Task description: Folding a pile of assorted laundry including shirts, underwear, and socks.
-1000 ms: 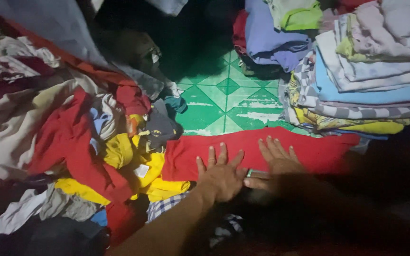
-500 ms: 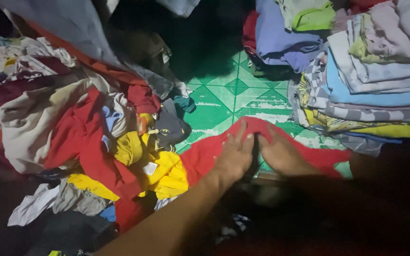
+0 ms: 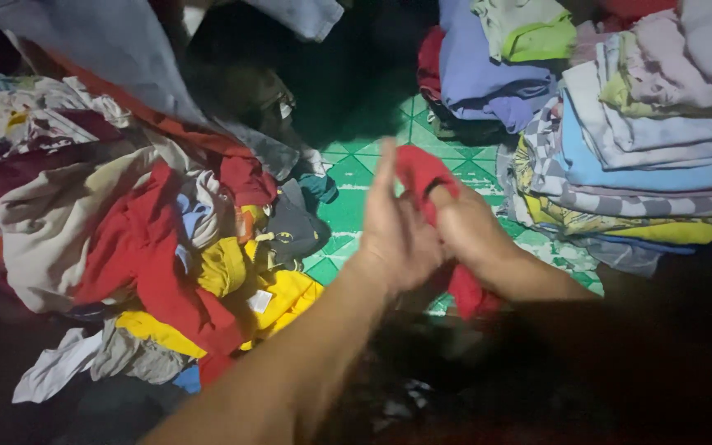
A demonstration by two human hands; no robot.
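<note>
A red garment (image 3: 419, 171) is bunched up and lifted off the green tiled floor (image 3: 348, 206). My right hand (image 3: 470, 227) is shut on it, with red cloth showing above the fingers and hanging below the wrist. My left hand (image 3: 394, 227) stands upright against the cloth, fingers straight and pressed to its left side.
A loose heap of unfolded clothes (image 3: 125, 239) in red, yellow, cream and blue lies at the left. Stacks of folded clothes (image 3: 644, 140) stand at the right and a purple-and-red pile (image 3: 480, 74) at the back. A blue-grey cloth (image 3: 100, 49) hangs top left.
The red garment lay spread flat on the floor under both palms. It has been gathered inward and raised, and both hands have come up together with it.
</note>
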